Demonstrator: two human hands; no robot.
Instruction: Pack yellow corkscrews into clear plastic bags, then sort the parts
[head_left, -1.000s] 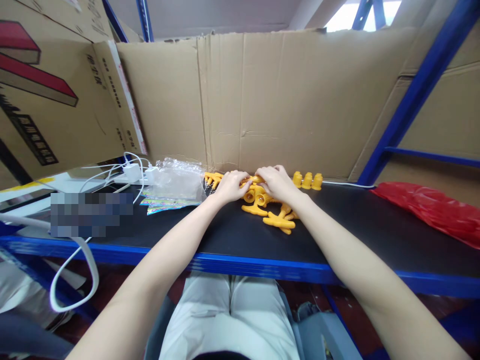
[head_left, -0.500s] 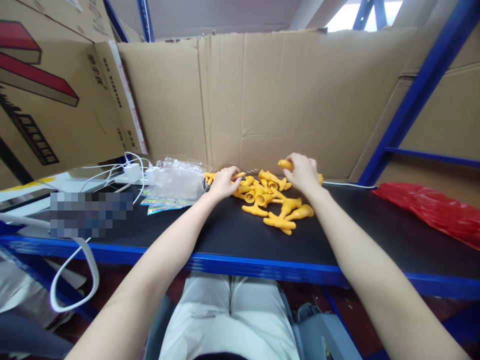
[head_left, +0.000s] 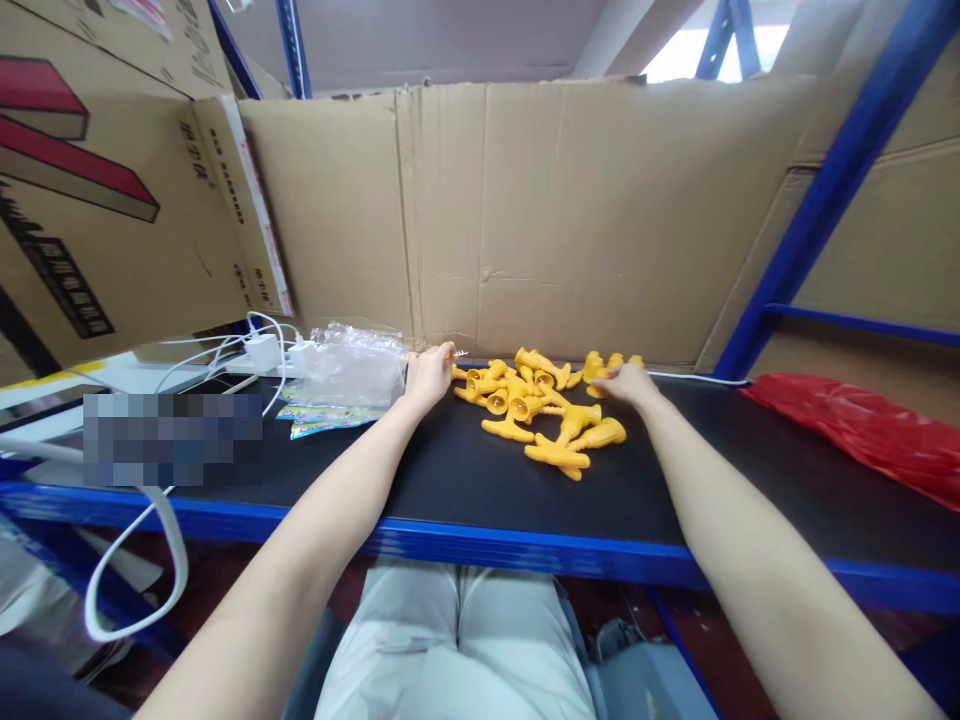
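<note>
Head camera: careful fingertip work near the back edge of the black-topped, blue-railed bench [head_left: 450,490]

And look at the right hand [head_left: 634,385], right of centre, fingertips bent in against the left end of a cluster of stubby, upright, yellow plastic-looking pieces [head_left: 615,360]! Clamped on one, or only touching? Cannot tell; the hand hides the contact.

Over on the left, the left hand [head_left: 429,378] has its fingers curled together near the back edge, between the crumpled clear plastic bag [head_left: 352,370] and a loose heap of glossy, yellow, T-shaped pieces with cupped ends [head_left: 525,408]. Anything inside those fingers? Again, cannot tell from here.

That heap sprawls from mid-bench towards the front edge, pieces crossing and leaning on each other. Red plastic sheeting [head_left: 847,425] lies off by the right end, well apart.

So, technique! With the uprights packed this close, a light pinch low on the body looks the wise choice, base flat on the bench before any pressure comes off. Straight vertical movement should spare the neighbours, because a sideways brush from the knuckles could topple them. Palm high, wrist steady, left fingers gentle beside that tangle!
</note>
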